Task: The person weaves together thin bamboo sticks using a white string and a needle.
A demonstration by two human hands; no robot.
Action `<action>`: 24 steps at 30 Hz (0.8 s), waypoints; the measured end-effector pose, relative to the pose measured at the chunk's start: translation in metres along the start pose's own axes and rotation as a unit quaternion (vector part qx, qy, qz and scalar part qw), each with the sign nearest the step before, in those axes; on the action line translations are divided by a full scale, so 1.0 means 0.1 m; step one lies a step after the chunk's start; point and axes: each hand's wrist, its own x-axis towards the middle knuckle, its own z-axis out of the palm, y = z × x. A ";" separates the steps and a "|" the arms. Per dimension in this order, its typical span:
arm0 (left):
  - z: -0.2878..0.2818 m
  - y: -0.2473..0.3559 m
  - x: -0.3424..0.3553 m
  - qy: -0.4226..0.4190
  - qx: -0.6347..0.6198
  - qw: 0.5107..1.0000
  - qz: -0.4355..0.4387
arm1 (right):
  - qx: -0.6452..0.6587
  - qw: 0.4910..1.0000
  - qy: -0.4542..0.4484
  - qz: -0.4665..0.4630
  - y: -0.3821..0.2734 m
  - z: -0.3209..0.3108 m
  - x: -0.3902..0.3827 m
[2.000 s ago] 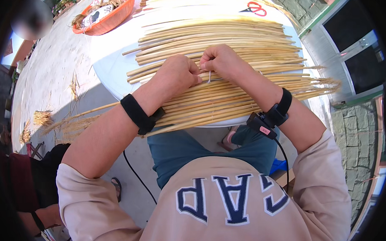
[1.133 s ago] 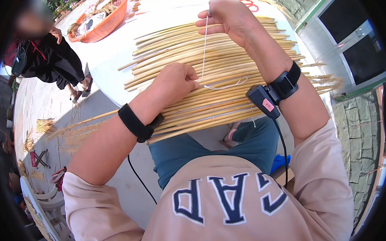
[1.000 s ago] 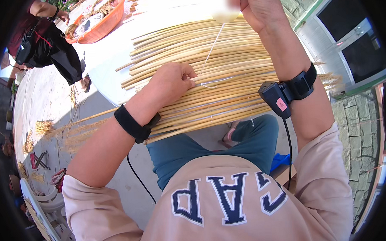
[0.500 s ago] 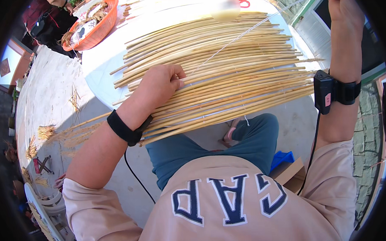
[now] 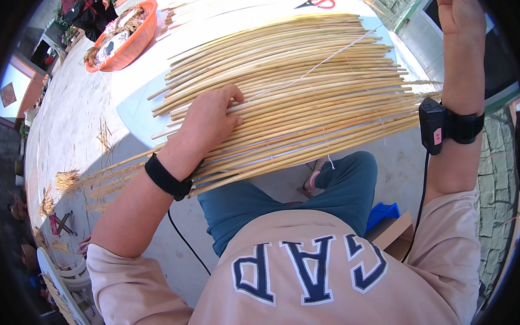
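Note:
A mat of long straw-coloured reed stalks (image 5: 291, 64) lies on the table in front of me, with pale stitches crossing its near stalks. My left hand (image 5: 212, 115) rests on the mat's left part, thumb and index finger apart with stalks between them. Beside those fingertips a white string (image 5: 325, 60) comes off the stalks and slants up to the right. My right hand (image 5: 459, 9) is raised at the upper right with its fingers curled, partly cut off by the picture's edge. The string runs toward it, but its upper stretch is hard to make out.
Red-handled scissors (image 5: 320, 0) lie beyond the mat on the white table (image 5: 135, 109). An orange basket (image 5: 133, 46) with braided straw pieces stands at the far left. Loose straw bundles (image 5: 66, 179) lie on the floor. A cardboard box (image 5: 391, 232) stands near my right knee.
The string has gone from taut to slightly sagging. My left thumb and index finger have parted. A blurred pale round shape over the scissors is gone, so their blades show.

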 end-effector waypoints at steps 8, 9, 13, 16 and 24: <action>0.06 -0.04 -0.08 0.035 0.107 0.992 0.054 | 0.023 0.998 -0.046 0.023 -0.01 0.13 -0.35; 0.05 -0.01 -0.09 0.057 0.128 0.987 0.076 | 0.025 0.998 -0.048 0.024 -0.02 0.14 -0.38; -0.14 0.15 -0.16 0.036 0.116 0.991 0.049 | -0.005 0.997 -0.055 0.045 -0.08 0.18 -0.45; -0.17 0.22 -0.32 -0.128 0.100 0.986 0.042 | -0.003 0.998 -0.053 0.038 -0.07 0.15 -0.47; -0.04 0.11 -0.48 -0.090 0.169 0.972 0.135 | 0.001 0.996 -0.060 0.067 -0.09 0.34 -0.71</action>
